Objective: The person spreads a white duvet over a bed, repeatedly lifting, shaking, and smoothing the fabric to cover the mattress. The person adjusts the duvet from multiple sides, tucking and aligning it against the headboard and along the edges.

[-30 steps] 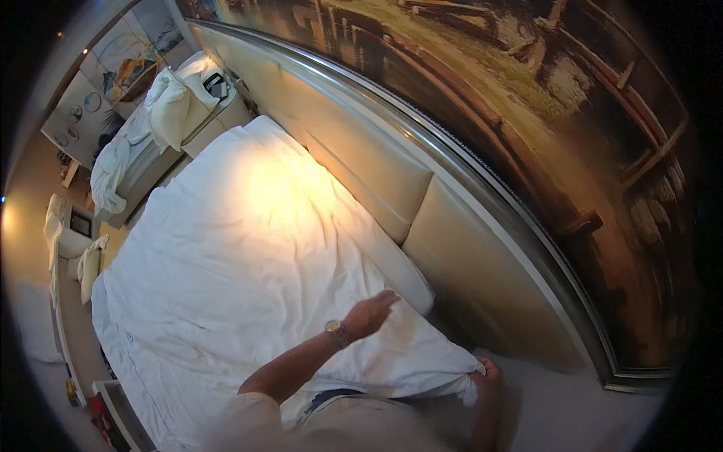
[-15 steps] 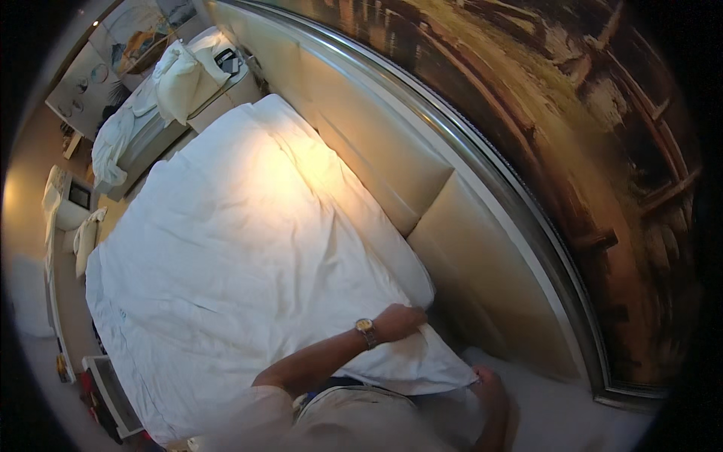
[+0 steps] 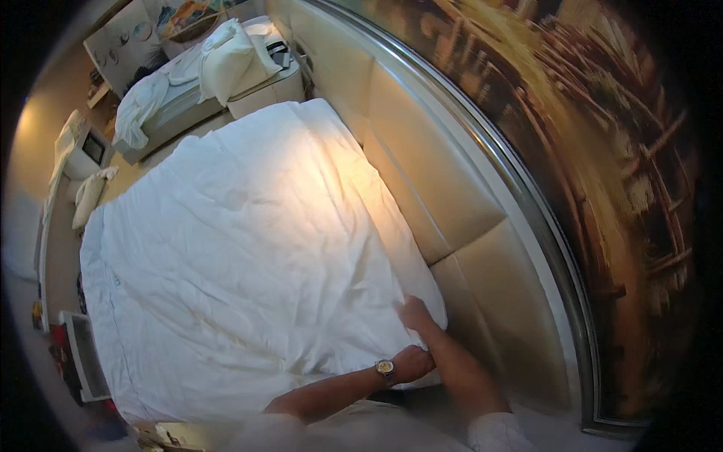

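Bedroom with padded cream headboard; white duvet covers the bed to its head edge; right hand pinches the near head-end corner, fingers closed on fabric; left hand tucked beneath that corner, fingers hidden, state undeterminable; duvet judged soft, light, bulky, best held at corners and hems.

Matt white cloth duvet, creased, smooth padded cream headboard, glossy metal wristwatch

Both hands at near corner of rumpled white cotton duvet: left hand w/ wristwatch under edge, right hand on top, by padded cream headboard.
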`<move>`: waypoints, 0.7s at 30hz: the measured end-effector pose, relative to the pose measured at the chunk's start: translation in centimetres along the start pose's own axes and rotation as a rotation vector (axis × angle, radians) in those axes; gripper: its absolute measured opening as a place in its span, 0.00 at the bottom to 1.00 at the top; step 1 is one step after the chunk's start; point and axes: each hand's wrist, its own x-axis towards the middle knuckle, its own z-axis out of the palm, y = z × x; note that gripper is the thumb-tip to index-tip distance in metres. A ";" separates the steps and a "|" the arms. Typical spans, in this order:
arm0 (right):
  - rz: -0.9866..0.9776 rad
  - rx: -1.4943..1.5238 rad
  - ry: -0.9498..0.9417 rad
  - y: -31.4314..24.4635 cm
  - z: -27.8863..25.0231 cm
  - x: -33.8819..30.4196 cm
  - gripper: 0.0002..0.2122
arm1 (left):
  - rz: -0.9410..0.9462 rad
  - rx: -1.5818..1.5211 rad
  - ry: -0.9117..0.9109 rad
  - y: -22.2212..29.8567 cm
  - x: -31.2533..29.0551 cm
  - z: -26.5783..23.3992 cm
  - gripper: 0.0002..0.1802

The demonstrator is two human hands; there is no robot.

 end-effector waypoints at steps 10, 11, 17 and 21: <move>-0.074 -0.170 0.213 0.2 -4.6 0.4 0.19 | -0.584 0.020 0.993 -13.7 -11.6 -3.9 0.17; -0.072 -0.202 0.190 -1.0 -5.1 -0.4 0.19 | -0.717 -0.027 1.049 -14.4 -11.7 -4.7 0.16; -0.218 -0.106 0.166 -4.0 -6.7 -1.6 0.15 | -0.976 0.027 1.355 -20.2 -10.5 -3.2 0.32; -0.164 0.074 0.101 -3.4 -7.2 -2.3 0.15 | -1.400 -0.308 0.828 -21.8 -11.9 -6.0 0.29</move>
